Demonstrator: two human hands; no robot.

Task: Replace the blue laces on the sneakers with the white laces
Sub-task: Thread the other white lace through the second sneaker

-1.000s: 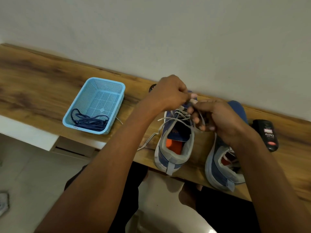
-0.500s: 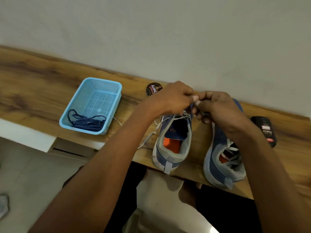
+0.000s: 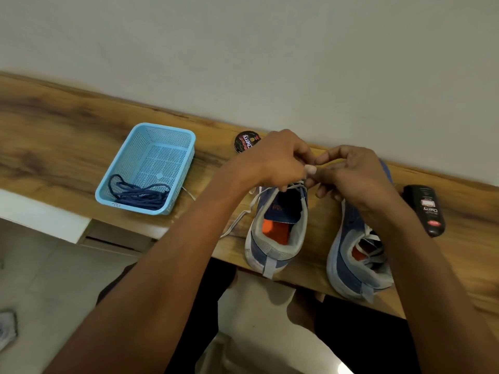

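Observation:
Two blue-and-grey sneakers stand on the wooden shelf (image 3: 54, 136), heels toward me. The left sneaker (image 3: 278, 236) carries a white lace (image 3: 243, 214) whose loose end trails off to its left. My left hand (image 3: 278, 160) and my right hand (image 3: 353, 174) meet above this sneaker's front, fingers curled and pinching the white lace between them. The toe and upper eyelets are hidden under my hands. The right sneaker (image 3: 353, 263) shows white lacing near its opening, partly covered by my right forearm. The blue laces (image 3: 137, 194) lie bundled in a light blue basket (image 3: 172, 139).
A round black polish tin (image 3: 244, 141) lies by the wall behind my left hand. A black polish bottle (image 3: 425, 209) lies right of the right sneaker. The shelf's front edge runs just under the sneakers' heels, with floor below.
Both hands rose and drew together above the left sneaker's front, pulling the white lace up. The view shifted slightly, uncovering the polish tin.

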